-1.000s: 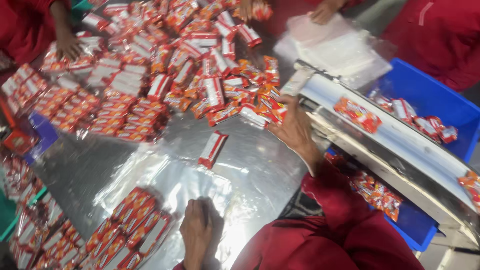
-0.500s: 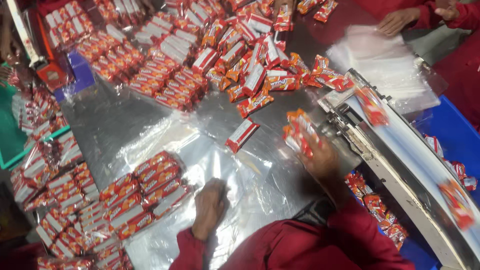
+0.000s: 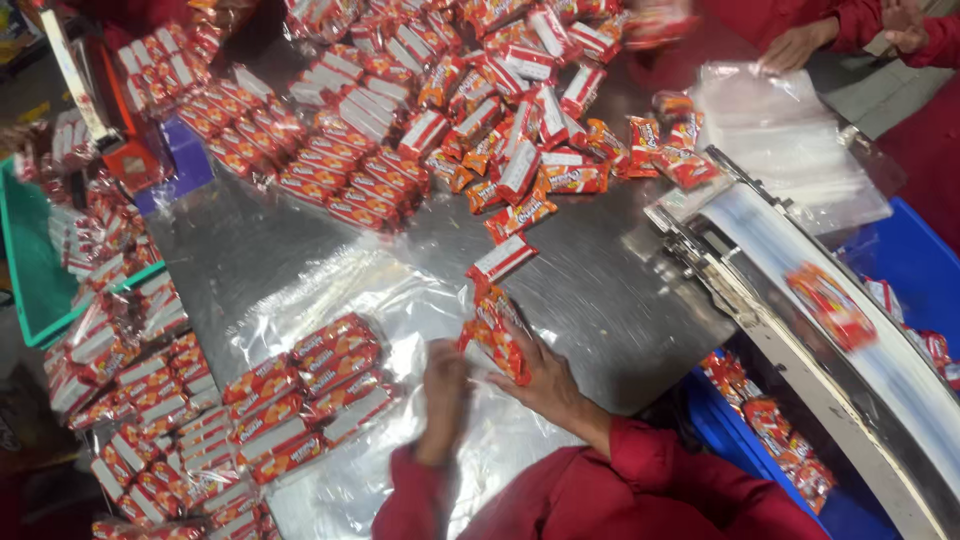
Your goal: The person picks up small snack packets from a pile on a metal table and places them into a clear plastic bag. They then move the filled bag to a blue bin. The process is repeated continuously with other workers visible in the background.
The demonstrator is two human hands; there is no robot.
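Far to the left of my fingers, a green crate (image 3: 40,270) borders heaps of red-and-white snack packets (image 3: 110,340). Nearer, still left of my left hand (image 3: 443,395), a bundle of wrapped packets (image 3: 305,395) lies in tidy rows on a clear plastic sheet (image 3: 330,290); the film is glossy and crinkled, and the bundle's long axis runs diagonally, lower left to upper right.

My left hand rests on the plastic sheet, fingers curled loosely downward; it is blurred, and I cannot tell whether it grips anything. Just to its right, touching or nearly so, my right hand (image 3: 545,375) clasps a small stack of packets (image 3: 497,335), fingers wrapped around the lower end. The stack's long axis tilts from upper left to lower right, and it sits between my two hands, closer to the right one. The packets are flat, rectangular, foil-like and shiny.

Just beyond my right fingers, a single packet (image 3: 503,259) lies on the bare metal table (image 3: 600,290), a scuffed, dull steel surface. Further beyond sprawls a loose pile of packets (image 3: 480,110). To the right of my fingers, a white conveyor belt (image 3: 800,300) carries one blurred packet above a blue bin (image 3: 910,265).
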